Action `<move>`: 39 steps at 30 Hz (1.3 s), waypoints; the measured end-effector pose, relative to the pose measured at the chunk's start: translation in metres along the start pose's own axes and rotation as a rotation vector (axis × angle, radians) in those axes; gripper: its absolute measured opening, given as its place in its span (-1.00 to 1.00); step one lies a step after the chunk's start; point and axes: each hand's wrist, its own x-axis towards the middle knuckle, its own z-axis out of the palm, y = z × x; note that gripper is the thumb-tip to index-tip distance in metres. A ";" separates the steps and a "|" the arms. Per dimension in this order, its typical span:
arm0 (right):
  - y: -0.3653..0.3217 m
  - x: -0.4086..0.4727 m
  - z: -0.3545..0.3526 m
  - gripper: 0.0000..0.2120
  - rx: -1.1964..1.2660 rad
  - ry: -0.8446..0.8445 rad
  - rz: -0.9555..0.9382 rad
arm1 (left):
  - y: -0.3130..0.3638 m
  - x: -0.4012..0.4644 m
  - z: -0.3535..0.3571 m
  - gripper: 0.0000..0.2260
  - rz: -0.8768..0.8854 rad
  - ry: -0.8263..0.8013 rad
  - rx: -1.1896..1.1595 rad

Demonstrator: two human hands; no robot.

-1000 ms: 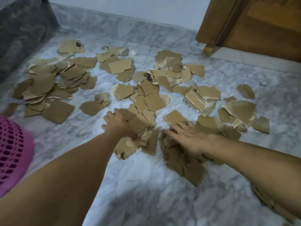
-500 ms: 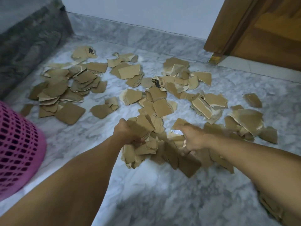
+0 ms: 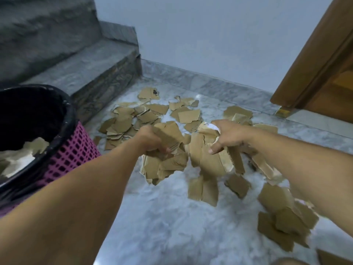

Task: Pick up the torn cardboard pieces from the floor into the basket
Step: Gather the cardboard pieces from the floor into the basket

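Observation:
My left hand (image 3: 150,139) grips a bunch of torn brown cardboard pieces (image 3: 164,165) lifted off the marble floor. Beside it, my right hand (image 3: 227,134) holds another bunch of cardboard pieces (image 3: 208,161), thumb over the front. A few pieces (image 3: 203,190) are dropping below the bunches. The pink mesh basket (image 3: 76,150) with a black liner stands at the left, with cardboard scraps (image 3: 36,146) inside. More torn pieces (image 3: 133,119) lie scattered on the floor beyond my hands and a pile (image 3: 284,222) lies under my right forearm.
Grey stone steps (image 3: 91,69) rise behind the basket at the left. A white wall with a marble skirting (image 3: 210,83) runs along the back. A wooden door frame (image 3: 313,62) stands at the right. Bare marble floor (image 3: 162,226) lies between my arms.
Both hands have closed on cardboard bunches and lifted them off the floor, moving left. The view has swung so the basket's open top now shows.

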 end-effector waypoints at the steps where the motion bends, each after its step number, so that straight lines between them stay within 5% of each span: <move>1: -0.017 0.001 -0.014 -0.07 -0.021 0.011 -0.026 | 0.010 -0.010 -0.016 -0.62 0.003 0.011 -0.011; 6: -0.109 0.002 -0.074 -0.39 -0.080 0.071 -0.186 | 0.044 -0.065 -0.095 -0.66 0.039 0.140 -0.040; 12: -0.220 -0.019 -0.113 -0.47 -0.018 0.106 -0.339 | 0.062 -0.130 -0.183 -0.57 0.045 0.343 -0.100; 17: -0.313 -0.025 -0.103 -0.30 0.040 0.111 -0.431 | 0.031 -0.167 -0.256 -0.39 -0.027 0.557 -0.081; 24: -0.409 -0.026 -0.026 -0.23 0.149 0.059 -0.404 | -0.057 -0.183 -0.305 -0.45 -0.209 0.724 -0.100; 39: -0.428 0.043 0.078 -0.53 0.309 0.113 -0.427 | -0.152 -0.151 -0.311 -0.30 -0.247 0.772 0.082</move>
